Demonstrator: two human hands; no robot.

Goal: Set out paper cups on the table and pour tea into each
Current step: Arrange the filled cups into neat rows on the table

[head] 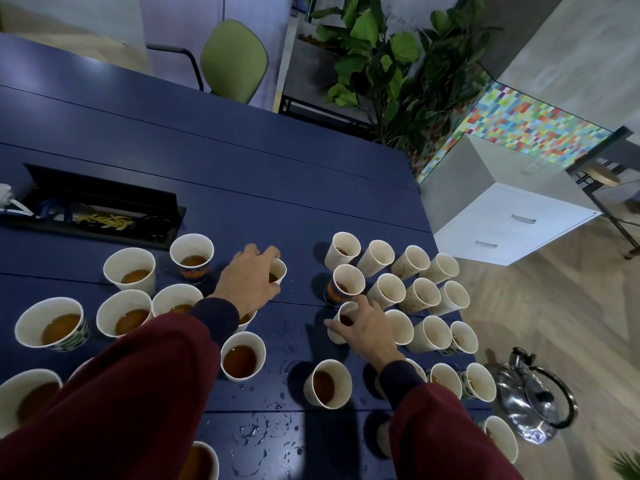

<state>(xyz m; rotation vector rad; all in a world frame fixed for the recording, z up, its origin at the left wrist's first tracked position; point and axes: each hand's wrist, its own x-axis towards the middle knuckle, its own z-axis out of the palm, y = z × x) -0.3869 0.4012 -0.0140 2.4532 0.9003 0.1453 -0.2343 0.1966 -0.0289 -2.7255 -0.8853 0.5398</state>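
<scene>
Left hand (251, 280) is holding a small paper cup (279, 268) near the middle of the frame, and the right hand (369, 325) is gripping a second cup (345, 315) just to the right of it, with brown tea in both. Many more are standing on the blue table (242, 174), full cups (31, 329) at the lower left and a tight bunch (389, 291) at the right, while a shiny kettle (535, 400) is sitting at the lower right.

You can read nothing here: faint cursive lettering on the white wall panel (412, 10) behind the large-leaved green plants (377, 57) is too blurred.
</scene>
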